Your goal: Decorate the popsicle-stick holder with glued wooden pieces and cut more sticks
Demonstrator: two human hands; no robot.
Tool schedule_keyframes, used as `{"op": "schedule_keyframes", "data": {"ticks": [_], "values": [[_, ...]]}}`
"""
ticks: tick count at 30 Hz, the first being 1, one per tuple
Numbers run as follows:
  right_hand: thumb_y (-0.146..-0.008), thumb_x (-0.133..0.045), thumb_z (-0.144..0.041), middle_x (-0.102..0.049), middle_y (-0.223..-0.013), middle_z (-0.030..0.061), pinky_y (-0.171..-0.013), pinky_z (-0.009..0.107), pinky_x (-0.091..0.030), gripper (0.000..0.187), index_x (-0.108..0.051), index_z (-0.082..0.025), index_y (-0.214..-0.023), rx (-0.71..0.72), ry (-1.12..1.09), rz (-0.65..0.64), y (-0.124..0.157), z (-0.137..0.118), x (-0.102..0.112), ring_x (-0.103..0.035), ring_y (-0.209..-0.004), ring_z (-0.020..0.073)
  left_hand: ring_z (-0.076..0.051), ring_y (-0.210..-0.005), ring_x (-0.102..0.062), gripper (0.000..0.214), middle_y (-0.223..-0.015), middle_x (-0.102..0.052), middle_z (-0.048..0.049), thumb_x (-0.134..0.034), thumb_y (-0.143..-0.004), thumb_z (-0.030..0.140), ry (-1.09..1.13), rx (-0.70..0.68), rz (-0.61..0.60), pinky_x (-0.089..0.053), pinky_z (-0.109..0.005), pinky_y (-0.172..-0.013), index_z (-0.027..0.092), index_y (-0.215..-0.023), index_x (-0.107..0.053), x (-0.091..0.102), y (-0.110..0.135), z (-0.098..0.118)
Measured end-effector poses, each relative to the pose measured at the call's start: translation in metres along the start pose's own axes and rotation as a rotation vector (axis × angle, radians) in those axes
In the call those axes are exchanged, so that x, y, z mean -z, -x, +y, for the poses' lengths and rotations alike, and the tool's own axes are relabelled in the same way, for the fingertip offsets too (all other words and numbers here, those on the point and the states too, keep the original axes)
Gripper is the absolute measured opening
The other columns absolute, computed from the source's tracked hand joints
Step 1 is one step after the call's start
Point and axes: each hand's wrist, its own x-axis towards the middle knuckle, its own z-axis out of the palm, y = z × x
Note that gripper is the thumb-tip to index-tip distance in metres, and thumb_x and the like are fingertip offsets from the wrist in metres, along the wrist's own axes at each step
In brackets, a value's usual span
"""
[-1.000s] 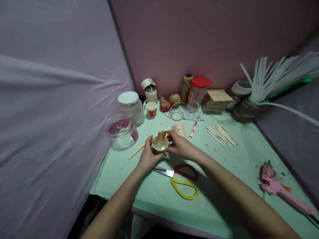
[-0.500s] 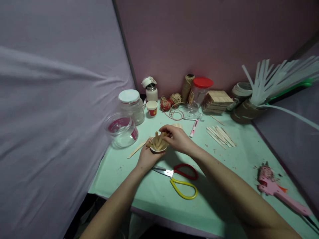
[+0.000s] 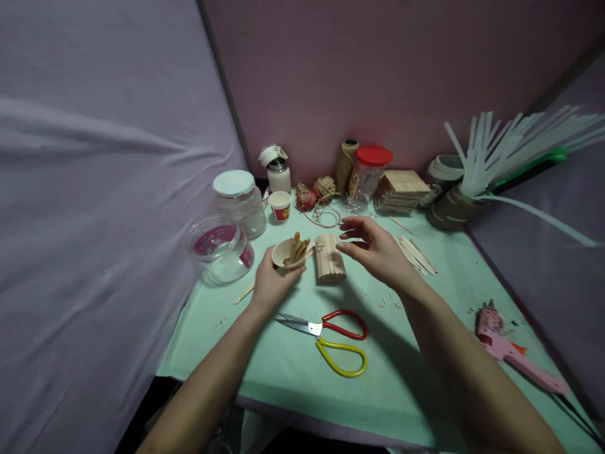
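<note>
My left hand [image 3: 271, 285] is closed around a small pale paper cup [image 3: 280, 258], tilted toward me, with several short brown sticks [image 3: 297, 250] leaning at its right side. My right hand [image 3: 380, 253] is in the air to the right with its fingers apart and nothing visible in them. Between the hands, a rounded piece covered in wooden slats [image 3: 329, 260] rests on the green tabletop [image 3: 283, 378]. Nearer to me lie open scissors [image 3: 309, 327] with one red and one yellow handle.
A clear tub [image 3: 222, 255] and a lidded jar [image 3: 240, 205] stand left. At the back are a second paper cup [image 3: 280, 206], twine balls [image 3: 314, 194], a red-lidded jar [image 3: 372, 165] and stacked wooden pieces [image 3: 401, 189]. A pink glue gun [image 3: 513, 353] lies right, near loose sticks [image 3: 416, 253].
My right hand has left the cup and moved right, its fingers spreading. The cup has shifted left, the sticks inside now lean right, and the slatted piece has come into plain view.
</note>
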Motion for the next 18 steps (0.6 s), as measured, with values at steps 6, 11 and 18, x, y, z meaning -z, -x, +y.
{"op": "schedule_keyframes", "data": {"ticks": [6, 11, 18], "values": [[-0.072, -0.071, -0.041, -0.064, -0.103, 0.0086, -0.085, 0.042, -0.052, 0.040, -0.058, -0.020, -0.104, -0.160, 0.001, 0.116, 0.025, 0.030, 0.035, -0.062, -0.094, 0.0214, -0.023, -0.093, -0.064, 0.056, -0.101, -0.067, -0.0068, -0.080, -0.057, 0.033, -0.099, -0.019, 0.206, -0.049, -0.035, -0.083, 0.021, -0.107, -0.057, -0.003, -0.048, -0.014], [-0.073, -0.069, -0.042, -0.064, -0.090, 0.0060, -0.077, 0.036, -0.051, 0.037, -0.060, -0.019, -0.101, -0.206, 0.008, 0.166, 0.056, 0.051, 0.049, -0.061, -0.083, 0.0194, -0.024, -0.097, -0.063, 0.054, -0.104, -0.065, -0.0079, -0.078, -0.061, 0.034, -0.163, -0.017, 0.338, -0.048, -0.037, -0.086, 0.021, -0.108, -0.055, -0.013, -0.086, -0.039], [-0.090, -0.046, -0.042, -0.055, -0.060, -0.0006, -0.058, 0.030, -0.043, 0.028, -0.062, -0.021, -0.083, -0.338, 0.189, 0.042, 0.109, 0.059, 0.038, -0.052, -0.057, 0.0163, -0.027, -0.104, -0.061, 0.063, -0.110, -0.064, -0.0111, -0.080, -0.058, 0.032, -0.215, 0.046, 0.337, -0.048, -0.039, -0.091, 0.016, -0.112, -0.051, -0.019, -0.097, -0.055]]}}
